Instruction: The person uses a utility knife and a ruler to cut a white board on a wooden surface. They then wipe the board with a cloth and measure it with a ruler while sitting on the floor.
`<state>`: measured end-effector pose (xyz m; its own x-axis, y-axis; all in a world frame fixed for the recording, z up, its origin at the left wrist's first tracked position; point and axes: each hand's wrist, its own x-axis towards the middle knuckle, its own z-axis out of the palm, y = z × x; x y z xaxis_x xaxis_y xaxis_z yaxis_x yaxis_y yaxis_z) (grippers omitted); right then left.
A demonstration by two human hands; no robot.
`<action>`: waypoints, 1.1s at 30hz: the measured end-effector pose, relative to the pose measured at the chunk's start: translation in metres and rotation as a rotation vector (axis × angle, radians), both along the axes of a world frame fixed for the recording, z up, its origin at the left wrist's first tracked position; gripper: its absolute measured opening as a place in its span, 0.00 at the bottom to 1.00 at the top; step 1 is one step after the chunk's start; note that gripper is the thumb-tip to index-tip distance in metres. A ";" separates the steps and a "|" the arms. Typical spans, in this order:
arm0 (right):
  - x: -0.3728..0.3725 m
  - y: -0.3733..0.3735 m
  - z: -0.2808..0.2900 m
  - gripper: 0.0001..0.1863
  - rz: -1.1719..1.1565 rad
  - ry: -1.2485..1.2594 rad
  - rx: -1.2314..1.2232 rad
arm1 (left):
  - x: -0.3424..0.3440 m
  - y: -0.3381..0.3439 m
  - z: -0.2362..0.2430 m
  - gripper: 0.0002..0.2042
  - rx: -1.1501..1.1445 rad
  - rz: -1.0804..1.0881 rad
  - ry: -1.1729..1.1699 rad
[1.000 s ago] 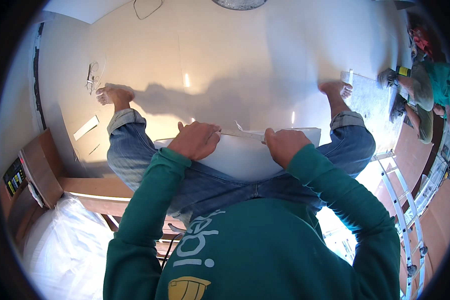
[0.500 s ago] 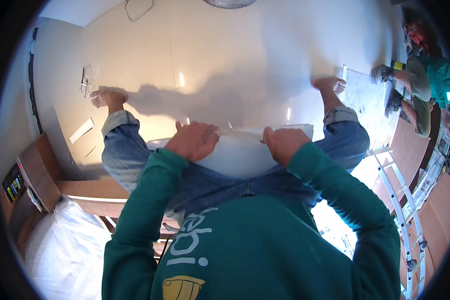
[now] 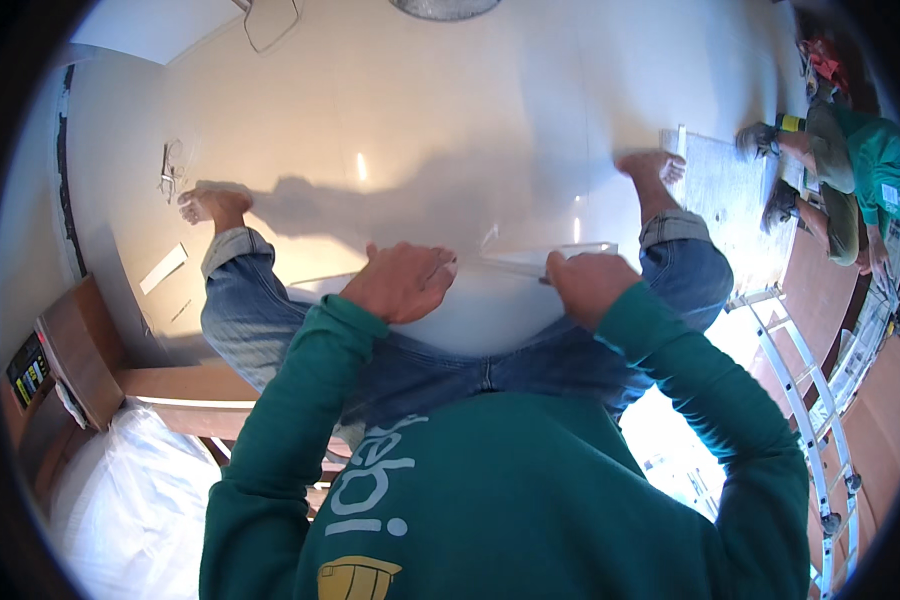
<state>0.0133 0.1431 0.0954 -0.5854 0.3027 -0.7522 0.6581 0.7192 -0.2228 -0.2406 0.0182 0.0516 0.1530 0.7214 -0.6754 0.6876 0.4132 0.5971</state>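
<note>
A smooth white sheet [image 3: 470, 325] lies across my lap between my knees. My left hand [image 3: 405, 283] is closed at its far edge, fingers curled; what they grip, if anything, is hidden. To the right, my right hand [image 3: 592, 287] is closed too, with a small dark bit showing by its thumb. A thin pale strip [image 3: 510, 267] runs from between the hands toward the right thumb. I cannot tell whether that strip is part of the sheet or a separate piece.
My bare feet rest on a broad pale surface [image 3: 420, 110], with a white offcut [image 3: 164, 268] at left. A ladder [image 3: 805, 400] stands at right, near a co-worker in a green top [image 3: 875, 165]. Clear plastic wrapping [image 3: 135, 500] and brown boards [image 3: 80, 345] are at lower left.
The gap between my hands has widened slightly, the right hand shifting right. The thin strip no longer reaches my left fingers. The co-worker's arm has moved lower.
</note>
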 end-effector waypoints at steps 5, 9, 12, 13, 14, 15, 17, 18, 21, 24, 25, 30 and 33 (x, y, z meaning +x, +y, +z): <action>-0.010 0.015 -0.002 0.12 0.001 -0.037 -0.031 | -0.001 0.019 -0.011 0.26 -0.233 -0.110 0.043; 0.008 0.017 0.009 0.14 -0.022 -0.069 -0.031 | 0.006 0.023 0.004 0.25 -0.097 -0.014 -0.003; 0.025 0.015 0.003 0.14 -0.018 -0.030 -0.028 | 0.023 0.018 0.013 0.25 -0.114 -0.062 -0.017; 0.026 0.021 0.004 0.13 -0.010 -0.011 -0.001 | 0.023 0.032 0.010 0.25 -0.171 -0.103 -0.008; 0.028 0.020 -0.001 0.13 -0.008 -0.029 -0.009 | 0.025 0.039 0.009 0.25 -0.226 -0.144 0.001; 0.029 0.020 -0.010 0.13 -0.008 -0.036 -0.006 | 0.027 0.042 0.006 0.25 -0.212 -0.135 0.002; 0.021 0.021 -0.012 0.13 -0.008 -0.029 -0.016 | 0.025 0.035 -0.002 0.25 -0.200 -0.107 0.014; 0.018 0.024 -0.009 0.13 -0.010 -0.027 -0.024 | 0.024 0.034 -0.001 0.25 -0.171 -0.099 0.001; 0.022 0.028 0.009 0.13 -0.007 -0.051 -0.019 | 0.026 0.033 0.007 0.23 -0.050 -0.045 -0.037; 0.034 0.024 0.007 0.14 -0.043 -0.047 -0.018 | 0.039 0.024 0.013 0.20 -0.039 -0.033 -0.060; 0.034 0.030 0.008 0.14 -0.051 -0.031 0.006 | 0.038 0.035 0.008 0.20 -0.094 -0.079 -0.045; 0.027 0.028 -0.003 0.12 -0.036 -0.024 -0.023 | 0.037 0.049 0.009 0.24 -0.222 -0.193 0.035; 0.020 0.030 0.003 0.16 -0.036 -0.068 -0.038 | 0.036 0.047 0.004 0.23 -0.202 -0.151 0.017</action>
<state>0.0333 0.1733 0.0984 -0.5216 0.2931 -0.8013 0.6981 0.6866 -0.2033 -0.2043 0.0653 0.0558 0.2361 0.5416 -0.8068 0.7599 0.4145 0.5007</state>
